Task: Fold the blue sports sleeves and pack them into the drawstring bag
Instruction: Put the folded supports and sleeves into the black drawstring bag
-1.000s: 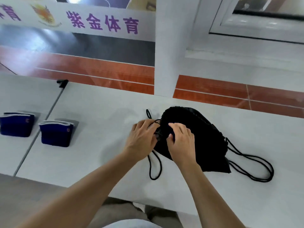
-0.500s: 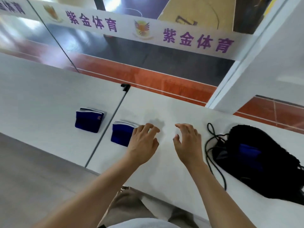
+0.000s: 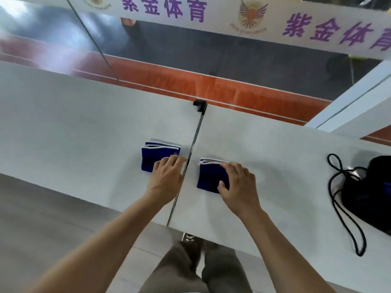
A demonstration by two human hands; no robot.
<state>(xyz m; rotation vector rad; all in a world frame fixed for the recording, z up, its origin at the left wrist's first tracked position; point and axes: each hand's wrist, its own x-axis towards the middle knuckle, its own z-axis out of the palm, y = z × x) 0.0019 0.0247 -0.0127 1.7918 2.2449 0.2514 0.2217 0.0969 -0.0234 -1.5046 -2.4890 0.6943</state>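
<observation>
**Item 1. First folded sleeve** [image 3: 151, 158]: blue with white edging, folded flat into a compact block. It lies on the left tabletop [image 3: 74, 123], just beside the seam [image 3: 193, 142] where the two tabletops meet.

**Item 2. Second folded sleeve** [image 3: 210, 173]: same make and fold. It lies on the right tabletop [image 3: 275, 149], just across the seam from the first.

**Item 3. Left hand** [image 3: 167, 179]: its bent fingers are laid over the right end of the first folded sleeve. The thumb is hidden, so it cannot be told whether the hand has a grip or merely rests there.

**Item 4. Right hand** [image 3: 240, 187]: it grips the second folded sleeve, with fingers curled over the right side and the thumb pressed against the near face.

**Item 5. Drawstring bag** [image 3: 368, 204]: black, lying slumped at the far right of the right tabletop, well apart from both sleeves and cut off by the frame edge. Its cord [image 3: 336, 208] trails in long loops toward the near edge. A blue patch [image 3: 387, 187] shows at the mouth – probably a sleeve already inside, though too little is visible to be sure.

**Item 6. Surroundings**: a black clip [image 3: 200, 105] sits at the far end of the seam, and a white banner [image 3: 211, 20] with purple characters hangs beyond the tables.

**Status**: folding looks finished for the two sleeves in view, and neither is packed. What remains, by this reading, is to lift both, carry them across to the bag, and push them through the opening – after which the cord presumably gets drawn.
</observation>
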